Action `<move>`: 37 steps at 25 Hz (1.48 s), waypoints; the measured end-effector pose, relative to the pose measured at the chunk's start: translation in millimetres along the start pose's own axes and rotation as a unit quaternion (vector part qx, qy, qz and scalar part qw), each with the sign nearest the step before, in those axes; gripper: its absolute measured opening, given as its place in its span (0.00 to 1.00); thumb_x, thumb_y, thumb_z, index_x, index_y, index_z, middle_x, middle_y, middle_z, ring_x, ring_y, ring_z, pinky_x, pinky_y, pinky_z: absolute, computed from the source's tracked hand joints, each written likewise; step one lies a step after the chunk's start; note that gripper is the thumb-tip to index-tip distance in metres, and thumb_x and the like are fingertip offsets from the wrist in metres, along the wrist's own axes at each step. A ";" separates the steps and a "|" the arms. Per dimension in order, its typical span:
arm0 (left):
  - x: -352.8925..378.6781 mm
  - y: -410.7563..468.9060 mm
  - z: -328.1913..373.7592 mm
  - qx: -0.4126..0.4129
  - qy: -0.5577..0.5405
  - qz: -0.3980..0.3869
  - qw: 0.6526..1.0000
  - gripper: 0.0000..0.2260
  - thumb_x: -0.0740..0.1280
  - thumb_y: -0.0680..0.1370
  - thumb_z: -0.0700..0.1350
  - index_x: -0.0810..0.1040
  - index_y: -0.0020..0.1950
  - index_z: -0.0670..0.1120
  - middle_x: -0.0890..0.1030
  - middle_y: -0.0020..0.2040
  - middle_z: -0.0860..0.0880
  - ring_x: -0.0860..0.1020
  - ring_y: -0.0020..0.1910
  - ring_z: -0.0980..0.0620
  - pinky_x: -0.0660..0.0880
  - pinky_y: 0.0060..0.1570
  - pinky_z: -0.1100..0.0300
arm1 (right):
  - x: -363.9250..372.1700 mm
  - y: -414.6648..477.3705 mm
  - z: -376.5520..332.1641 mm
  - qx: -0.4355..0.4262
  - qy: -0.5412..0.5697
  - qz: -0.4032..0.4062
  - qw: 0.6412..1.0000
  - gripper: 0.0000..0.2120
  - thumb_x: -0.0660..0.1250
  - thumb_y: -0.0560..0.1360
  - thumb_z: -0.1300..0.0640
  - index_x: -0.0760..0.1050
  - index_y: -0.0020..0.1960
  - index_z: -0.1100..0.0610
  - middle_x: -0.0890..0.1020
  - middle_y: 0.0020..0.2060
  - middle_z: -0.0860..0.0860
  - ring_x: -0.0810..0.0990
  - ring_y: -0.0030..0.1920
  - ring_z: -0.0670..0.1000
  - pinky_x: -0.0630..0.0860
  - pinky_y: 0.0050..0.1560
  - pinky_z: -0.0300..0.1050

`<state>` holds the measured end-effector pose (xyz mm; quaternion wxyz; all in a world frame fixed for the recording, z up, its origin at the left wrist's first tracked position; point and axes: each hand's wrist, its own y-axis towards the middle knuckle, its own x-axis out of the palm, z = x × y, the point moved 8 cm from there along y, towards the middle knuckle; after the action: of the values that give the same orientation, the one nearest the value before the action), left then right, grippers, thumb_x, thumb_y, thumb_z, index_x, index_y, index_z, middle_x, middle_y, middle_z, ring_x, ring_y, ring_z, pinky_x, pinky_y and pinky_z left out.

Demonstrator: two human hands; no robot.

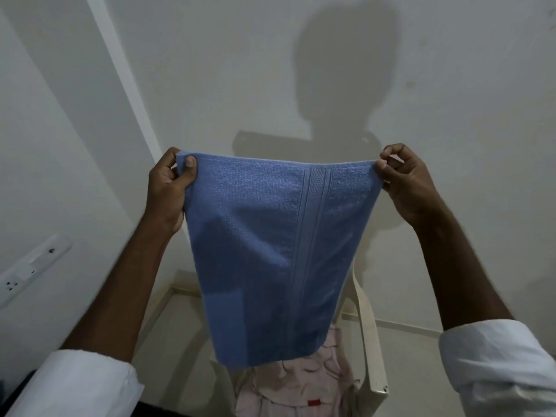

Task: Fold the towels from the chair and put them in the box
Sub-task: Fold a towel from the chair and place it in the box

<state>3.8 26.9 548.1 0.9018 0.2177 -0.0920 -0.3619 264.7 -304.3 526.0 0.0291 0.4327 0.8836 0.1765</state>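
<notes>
Now the blue towel (270, 251) hangs in the air in front of a pale wall (210, 70), its top edge pulled straight between the two hands. The left hand (168, 188) holds the upper left corner: its grip is pressed together on the cloth, thumb flat on the near face and fingers curled behind. The right hand (406, 182) takes the upper right corner in a pinching grip of thumb and forefinger, the other fingers curled. A woven band runs down the towel right of its middle.

Below it stands a cream plastic chair (368, 332), the only thing here that holds anything. On its seat lies crumpled pink cloth (301, 386) with a small red label (313, 403). The blue towel's lower edge hangs over that cloth and hides part of the seat; whether they touch I cannot tell. Both forearms end in white sleeves (81, 383). A socket panel (30, 266) sits on the left wall.
</notes>
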 end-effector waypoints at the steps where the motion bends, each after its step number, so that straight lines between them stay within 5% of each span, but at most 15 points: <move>1: 1.6 0.6 -1.2 0.001 -0.006 -0.002 1.000 0.11 0.66 0.81 0.47 0.69 0.40 0.50 0.69 0.36 0.49 0.67 0.36 0.55 0.67 0.35 0.60 | -1.5 -0.5 0.0 -0.001 0.004 0.004 1.000 0.10 0.65 0.80 0.64 0.72 0.46 0.50 0.78 0.37 0.44 0.75 0.40 0.44 0.69 0.42 0.41; 5: 12.5 -0.3 1.1 -0.008 -0.028 -0.015 0.999 0.11 0.66 0.81 0.46 0.69 0.40 0.49 0.69 0.36 0.49 0.67 0.35 0.55 0.68 0.34 0.61 | -7.2 -4.2 -1.7 0.004 -0.024 0.006 1.000 0.07 0.68 0.78 0.60 0.74 0.46 0.50 0.78 0.38 0.45 0.75 0.41 0.44 0.69 0.42 0.41; 8: 26.6 -4.4 3.6 -0.021 -0.069 -0.031 0.997 0.11 0.65 0.81 0.44 0.69 0.40 0.49 0.69 0.35 0.51 0.68 0.33 0.56 0.69 0.33 0.63 | -6.8 -3.5 -12.2 -0.013 -0.257 0.038 0.966 0.05 0.71 0.78 0.60 0.76 0.50 0.54 0.80 0.42 0.50 0.77 0.43 0.48 0.71 0.43 0.41; 10: 47.4 -9.9 9.8 -0.003 -0.048 -0.067 0.997 0.11 0.65 0.81 0.42 0.70 0.40 0.49 0.69 0.34 0.52 0.67 0.33 0.56 0.67 0.32 0.63 | 24.6 -8.0 -33.9 -0.083 -0.355 0.048 0.930 0.13 0.75 0.75 0.55 0.76 0.56 0.55 0.81 0.51 0.53 0.79 0.49 0.50 0.72 0.48 0.35; 12: 73.1 -17.8 17.8 0.041 0.014 -0.113 0.993 0.10 0.65 0.81 0.41 0.72 0.40 0.49 0.70 0.34 0.53 0.66 0.33 0.56 0.65 0.32 0.62 | 86.0 -18.8 -45.0 -0.139 -0.336 -0.029 0.931 0.17 0.75 0.75 0.51 0.75 0.60 0.53 0.81 0.56 0.51 0.81 0.52 0.47 0.70 0.48 0.26; 15: 101.3 -31.2 29.1 0.108 0.087 -0.162 0.977 0.06 0.65 0.80 0.39 0.78 0.45 0.46 0.77 0.38 0.54 0.74 0.38 0.59 0.70 0.38 0.64 | 172.5 -36.3 -19.5 -0.143 -0.350 -0.159 0.912 0.18 0.68 0.77 0.42 0.76 0.59 0.53 0.84 0.48 0.49 0.82 0.48 0.47 0.77 0.47 0.41; 18: 94.3 -35.6 23.1 0.080 0.099 -0.184 0.975 0.05 0.65 0.81 0.42 0.79 0.51 0.44 0.81 0.45 0.50 0.78 0.46 0.58 0.75 0.45 0.62 | 197.4 -34.1 -2.0 -0.161 -0.338 -0.112 0.921 0.21 0.63 0.78 0.39 0.77 0.46 0.58 0.80 0.36 0.51 0.80 0.37 0.53 0.76 0.40 0.57; 21: 67.8 -49.2 -9.6 -0.039 0.054 -0.208 0.976 0.09 0.67 0.80 0.47 0.79 0.57 0.46 0.83 0.52 0.47 0.81 0.51 0.53 0.78 0.52 0.57 | 209.3 -34.6 -10.6 -0.185 -0.314 -0.067 0.929 0.18 0.65 0.79 0.44 0.72 0.39 0.58 0.73 0.30 0.48 0.75 0.32 0.52 0.72 0.35 0.54; 23: 47.1 -67.5 -52.3 -0.104 0.105 -0.212 0.966 0.19 0.76 0.70 0.54 0.82 0.55 0.45 0.86 0.50 0.49 0.83 0.49 0.54 0.80 0.50 0.55 | 213.3 -35.0 -25.5 -0.205 -0.276 -0.052 0.938 0.16 0.67 0.79 0.50 0.70 0.38 0.59 0.71 0.29 0.48 0.73 0.31 0.50 0.69 0.35 0.49; 25: 31.8 -91.2 -97.1 -0.143 0.176 -0.242 0.944 0.29 0.80 0.59 0.63 0.84 0.53 0.48 0.86 0.48 0.55 0.83 0.48 0.58 0.81 0.49 0.57 | 212.6 -31.9 -44.5 -0.226 -0.254 -0.044 0.939 0.15 0.68 0.79 0.55 0.68 0.37 0.57 0.67 0.28 0.45 0.68 0.31 0.45 0.65 0.34 0.42; 30: 17.1 -150.3 -194.3 -0.169 0.323 -0.322 0.874 0.25 0.77 0.70 0.54 0.80 0.63 0.46 0.80 0.57 0.55 0.78 0.49 0.71 0.75 0.49 0.71 | 199.5 -25.6 -90.1 -0.250 -0.212 -0.030 0.944 0.15 0.69 0.79 0.60 0.68 0.36 0.59 0.65 0.31 0.47 0.64 0.34 0.43 0.62 0.34 0.41; 34: -3.2 -191.6 -254.8 -0.212 0.445 -0.337 0.802 0.22 0.72 0.74 0.50 0.78 0.64 0.42 0.81 0.61 0.43 0.79 0.60 0.46 0.75 0.54 0.56 | 179.3 -25.6 -127.8 -0.283 -0.228 0.001 0.932 0.15 0.68 0.79 0.60 0.70 0.37 0.63 0.66 0.32 0.51 0.64 0.34 0.43 0.61 0.35 0.41; 37: -35.2 -210.2 -281.6 -0.276 0.492 -0.306 0.767 0.20 0.68 0.77 0.48 0.76 0.67 0.44 0.79 0.64 0.43 0.77 0.63 0.44 0.73 0.57 0.56 | 163.6 -25.4 -143.5 -0.294 -0.255 0.021 0.921 0.15 0.68 0.80 0.60 0.70 0.37 0.64 0.66 0.32 0.53 0.64 0.34 0.44 0.61 0.35 0.42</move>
<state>-59.3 7.9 201.0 0.6862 0.1245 0.5398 -0.4715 114.1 -233.0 668.4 0.3762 0.4535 0.7451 0.3125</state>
